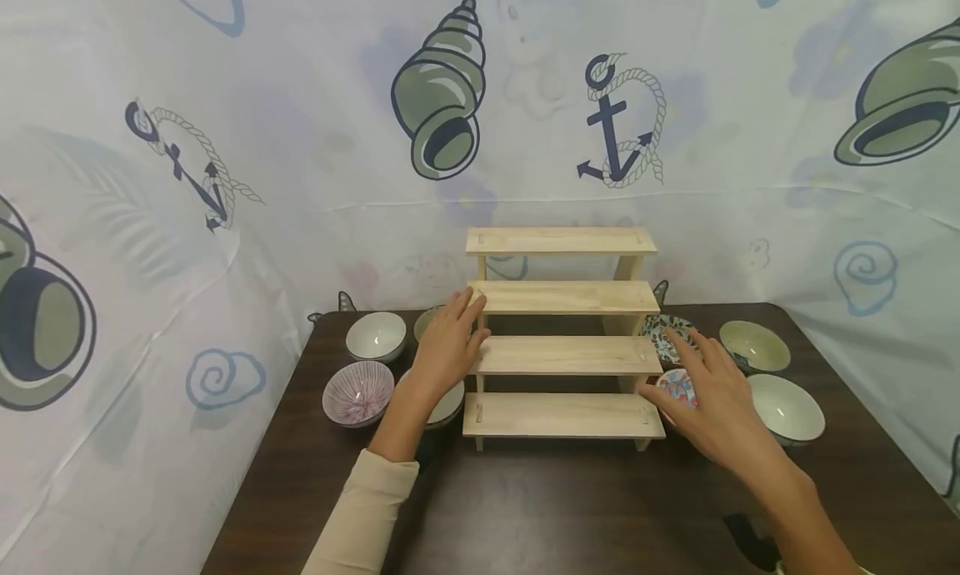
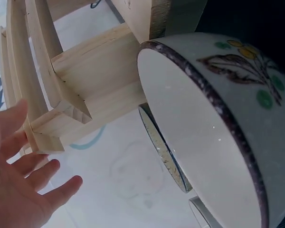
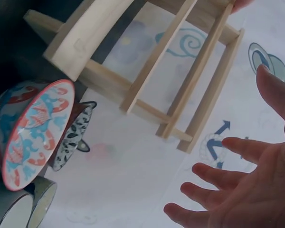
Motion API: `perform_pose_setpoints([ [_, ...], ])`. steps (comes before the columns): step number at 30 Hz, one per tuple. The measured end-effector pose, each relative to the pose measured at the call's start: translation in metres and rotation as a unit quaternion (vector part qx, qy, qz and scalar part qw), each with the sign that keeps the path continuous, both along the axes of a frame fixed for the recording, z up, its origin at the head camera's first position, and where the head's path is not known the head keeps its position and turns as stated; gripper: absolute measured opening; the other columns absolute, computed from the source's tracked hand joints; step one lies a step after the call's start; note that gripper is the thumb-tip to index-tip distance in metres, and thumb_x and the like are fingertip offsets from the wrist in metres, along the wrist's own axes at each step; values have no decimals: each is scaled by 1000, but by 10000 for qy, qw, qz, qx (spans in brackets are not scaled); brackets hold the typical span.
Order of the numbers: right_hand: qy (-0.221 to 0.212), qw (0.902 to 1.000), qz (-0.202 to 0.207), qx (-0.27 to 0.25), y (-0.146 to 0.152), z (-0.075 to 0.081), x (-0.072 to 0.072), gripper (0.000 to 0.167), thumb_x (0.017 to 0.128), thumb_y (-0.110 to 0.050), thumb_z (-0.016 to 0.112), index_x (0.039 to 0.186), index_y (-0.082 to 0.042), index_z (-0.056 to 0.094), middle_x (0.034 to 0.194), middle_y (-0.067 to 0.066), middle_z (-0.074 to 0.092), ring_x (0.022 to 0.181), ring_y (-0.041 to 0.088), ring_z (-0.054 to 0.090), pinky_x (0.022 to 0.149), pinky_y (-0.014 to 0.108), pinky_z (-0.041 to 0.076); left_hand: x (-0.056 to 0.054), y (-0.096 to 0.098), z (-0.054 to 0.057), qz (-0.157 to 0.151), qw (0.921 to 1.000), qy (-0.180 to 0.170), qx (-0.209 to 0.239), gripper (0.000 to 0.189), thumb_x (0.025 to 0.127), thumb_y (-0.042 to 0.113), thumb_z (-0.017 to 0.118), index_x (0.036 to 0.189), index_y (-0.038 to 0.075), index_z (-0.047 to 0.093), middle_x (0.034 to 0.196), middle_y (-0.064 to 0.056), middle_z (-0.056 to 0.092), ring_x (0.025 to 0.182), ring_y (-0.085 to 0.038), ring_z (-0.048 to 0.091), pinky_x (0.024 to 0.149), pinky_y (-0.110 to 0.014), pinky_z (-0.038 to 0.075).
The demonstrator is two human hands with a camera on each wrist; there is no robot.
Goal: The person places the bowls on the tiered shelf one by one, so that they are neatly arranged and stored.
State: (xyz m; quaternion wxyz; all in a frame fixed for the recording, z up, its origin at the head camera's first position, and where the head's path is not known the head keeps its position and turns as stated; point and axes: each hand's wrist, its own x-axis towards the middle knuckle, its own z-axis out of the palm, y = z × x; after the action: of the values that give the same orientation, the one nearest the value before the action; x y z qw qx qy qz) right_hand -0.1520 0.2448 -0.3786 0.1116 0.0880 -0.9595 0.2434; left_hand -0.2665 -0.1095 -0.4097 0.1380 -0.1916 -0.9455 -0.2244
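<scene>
A pale wooden four-step display stand (image 1: 566,352) stands on the dark table in the head view. My left hand (image 1: 448,340) is at its left side, with fingers extended over the end of a middle step. In the left wrist view, a white bowl with a dark rim and painted leaves (image 2: 242,114) looms beside that hand. On the other side, my right hand (image 1: 712,400) spreads its fingers and holds nothing. The right wrist view shows these fingers apart from the stand. Partly behind this hand is a red-and-blue patterned bowl (image 1: 677,387).
Left of the stand are a purple striped bowl (image 1: 358,393), a white bowl (image 1: 377,337) and others partly hidden. To the right sit a leaf-patterned bowl (image 1: 660,333), a green bowl (image 1: 754,347) and a white bowl (image 1: 786,408). Printed cloth (image 1: 540,142) hangs behind the table (image 1: 517,508).
</scene>
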Motion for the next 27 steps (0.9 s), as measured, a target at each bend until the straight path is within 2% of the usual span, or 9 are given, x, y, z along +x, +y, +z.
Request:
perform_pose_setpoints([
  [7,516,9986,-40,-84,13,-11,5,87,89,-40,79,156,0,39,152,38,37,139,60,34,97,79,32,-7,3,-5,162,9989,390,209,44,105,17,59,148,7,56,159,-16,48,148,-36,46,119,-54,40],
  [12,524,9983,-199,-163,26,-17,5,86,90,-37,78,156,1,38,150,38,38,137,59,35,95,78,32,-12,6,-6,359,9969,584,378,38,106,14,58,143,9,62,154,-13,55,143,-33,53,114,-51,47],
  [17,337,9983,-444,-181,39,-27,10,88,93,-39,75,159,0,32,152,39,35,137,61,33,95,78,30,-15,10,-8,429,9951,633,632,35,106,13,57,140,9,65,151,-12,57,140,-32,56,110,-51,50],
  [24,363,9976,-582,-69,56,-39,8,87,93,-38,75,157,4,32,151,41,35,136,62,34,96,79,31,-17,12,-14,566,9867,1225,907,31,99,5,65,129,4,72,140,-16,66,129,-36,64,101,-52,55],
  [27,278,9973,-683,-48,66,-45,9,88,95,-39,73,157,6,31,150,43,35,136,63,33,97,79,31,-18,15,-15,525,9866,1233,930,31,100,6,64,130,4,71,141,-16,65,130,-36,63,101,-53,55],
])
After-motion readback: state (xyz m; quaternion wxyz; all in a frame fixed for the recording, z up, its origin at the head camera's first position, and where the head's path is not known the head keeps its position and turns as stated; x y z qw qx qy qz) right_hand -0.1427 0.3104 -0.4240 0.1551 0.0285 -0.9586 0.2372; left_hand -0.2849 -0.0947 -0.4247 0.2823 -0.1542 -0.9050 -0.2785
